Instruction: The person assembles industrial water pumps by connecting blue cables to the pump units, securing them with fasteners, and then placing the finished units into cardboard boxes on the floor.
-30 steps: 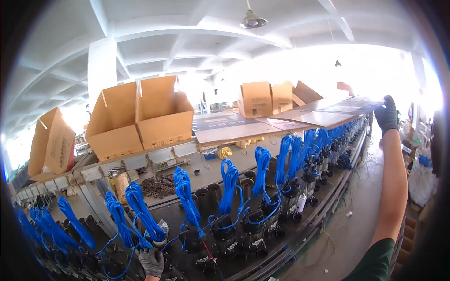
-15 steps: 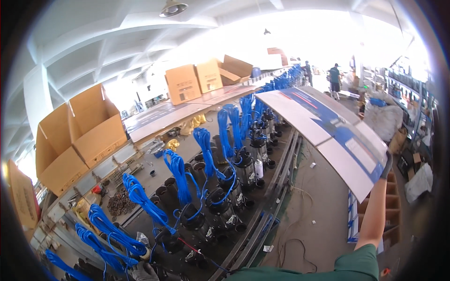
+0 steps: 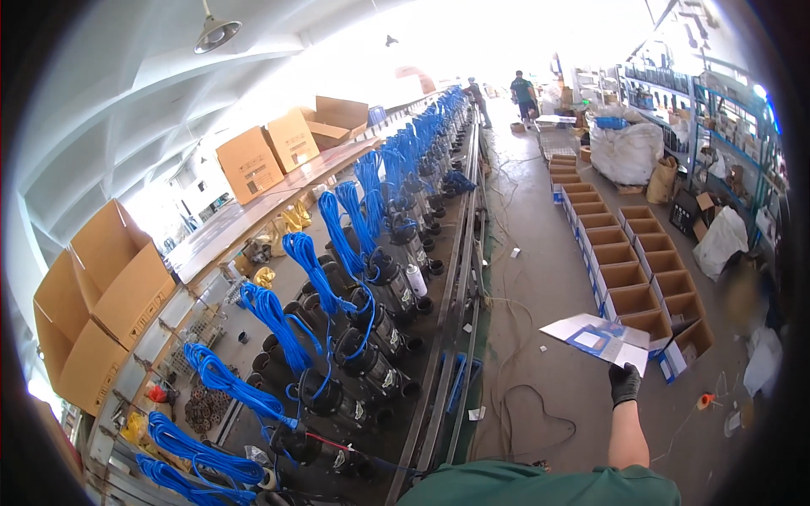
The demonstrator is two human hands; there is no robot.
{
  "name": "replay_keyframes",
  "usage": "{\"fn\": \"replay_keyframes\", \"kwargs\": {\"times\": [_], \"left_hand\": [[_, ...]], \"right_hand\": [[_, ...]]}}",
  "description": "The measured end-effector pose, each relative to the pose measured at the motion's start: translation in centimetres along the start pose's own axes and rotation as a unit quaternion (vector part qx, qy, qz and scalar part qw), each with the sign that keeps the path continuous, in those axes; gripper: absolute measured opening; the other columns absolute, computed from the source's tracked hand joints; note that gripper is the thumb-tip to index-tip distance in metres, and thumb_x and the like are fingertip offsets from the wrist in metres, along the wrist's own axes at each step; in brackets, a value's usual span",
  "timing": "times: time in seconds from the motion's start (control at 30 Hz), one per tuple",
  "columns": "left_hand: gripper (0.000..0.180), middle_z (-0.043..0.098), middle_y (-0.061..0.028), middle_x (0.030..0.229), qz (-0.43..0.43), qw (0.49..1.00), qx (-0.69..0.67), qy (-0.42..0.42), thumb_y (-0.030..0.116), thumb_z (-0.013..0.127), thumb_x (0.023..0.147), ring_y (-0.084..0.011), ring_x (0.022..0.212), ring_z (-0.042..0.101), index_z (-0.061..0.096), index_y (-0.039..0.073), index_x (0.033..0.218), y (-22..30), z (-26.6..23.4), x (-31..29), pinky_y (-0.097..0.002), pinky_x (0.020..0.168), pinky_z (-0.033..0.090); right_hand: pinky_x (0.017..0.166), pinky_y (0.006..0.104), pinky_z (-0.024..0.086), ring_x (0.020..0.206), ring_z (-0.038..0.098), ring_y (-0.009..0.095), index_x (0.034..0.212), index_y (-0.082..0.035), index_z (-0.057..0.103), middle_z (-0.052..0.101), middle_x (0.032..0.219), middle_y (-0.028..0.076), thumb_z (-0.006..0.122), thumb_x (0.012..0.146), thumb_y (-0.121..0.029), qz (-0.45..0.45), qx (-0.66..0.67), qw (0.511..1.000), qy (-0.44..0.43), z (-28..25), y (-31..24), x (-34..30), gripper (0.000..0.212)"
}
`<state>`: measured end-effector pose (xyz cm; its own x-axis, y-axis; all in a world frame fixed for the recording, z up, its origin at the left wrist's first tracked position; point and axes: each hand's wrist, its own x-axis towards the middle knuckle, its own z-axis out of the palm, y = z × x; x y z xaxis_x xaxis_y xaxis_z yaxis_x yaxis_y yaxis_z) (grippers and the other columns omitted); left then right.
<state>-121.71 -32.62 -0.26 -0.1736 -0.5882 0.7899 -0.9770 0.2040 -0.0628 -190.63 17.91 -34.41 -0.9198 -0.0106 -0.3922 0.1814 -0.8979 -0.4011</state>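
My right hand [image 3: 625, 384], in a black glove, grips the near end of a flat white and blue folded cardboard sheet [image 3: 597, 338] and holds it low over the concrete floor to my right. My left hand is out of the picture. To my left runs a long conveyor line [image 3: 454, 278] carrying a row of black pumps [image 3: 364, 357], each topped with a coil of blue cable [image 3: 314, 268].
Open brown cartons [image 3: 621, 276] stand in two rows on the floor ahead of my right hand. Large brown boxes [image 3: 103, 301] sit on a shelf at the far left. Loose cables lie on the floor. Two people [image 3: 522, 94] stand far down the aisle beside white sacks and shelving.
My view has swung from the line toward the aisle on the right. My right arm has come down from overhead, bringing the flat sheet from above the line to low over the floor.
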Motion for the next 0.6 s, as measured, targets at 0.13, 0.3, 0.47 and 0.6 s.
{"fn": "replay_keyframes", "kwargs": {"times": [0.13,0.3,0.47,0.6], "left_hand": [[0.044,0.075,-0.0212,0.094,-0.008,0.998,-0.055,-0.003,0.044,0.06,0.102,-0.0412,0.079,0.07,0.076,0.004,0.102,1.0,0.1,0.2,-0.0508,0.071,0.056],[0.045,0.075,-0.0211,0.096,0.027,0.995,-0.094,-0.003,0.042,0.056,0.105,-0.0414,0.078,0.069,0.076,0.002,0.101,-0.5,3.0,-0.9,-0.0512,0.07,0.056],[0.039,0.076,-0.0211,0.097,0.039,0.997,-0.066,-0.001,0.037,0.059,0.104,-0.0389,0.075,0.07,0.078,0.004,0.095,-2.0,3.0,-2.0,-0.0479,0.065,0.056],[0.035,0.076,-0.0186,0.103,0.093,0.989,0.097,-0.068,0.03,0.055,0.107,-0.0338,0.078,0.069,0.076,0.002,0.107,-5.2,7.8,-3.9,-0.0448,0.071,0.057]], "right_hand": [[0.084,0.0483,0.062,0.099,0.071,0.035,0.124,-0.007,0.068,0.074,0.112,0.014,0.06,0.091,-0.017,-0.081,0.086,0.992,0.044,-7.0,-4.0,-0.1,0.035],[0.085,0.0369,0.061,0.105,0.07,0.031,0.126,0.001,0.065,0.073,0.117,0.014,0.057,0.099,-0.017,-0.136,-0.007,0.99,0.047,-10.4,-10.2,-3.4,0.033],[0.085,0.0325,0.061,0.103,0.071,0.03,0.12,0.006,0.065,0.072,0.118,0.021,0.058,0.101,-0.018,-0.108,-0.05,0.993,0.017,-9.5,-12.1,-2.3,0.031],[0.08,0.0323,0.062,0.099,0.073,0.03,0.111,0.004,0.068,0.074,0.114,0.024,0.063,0.098,-0.015,-0.1,-0.04,0.994,0.009,-9.2,-10.1,-1.8,0.023]]}}
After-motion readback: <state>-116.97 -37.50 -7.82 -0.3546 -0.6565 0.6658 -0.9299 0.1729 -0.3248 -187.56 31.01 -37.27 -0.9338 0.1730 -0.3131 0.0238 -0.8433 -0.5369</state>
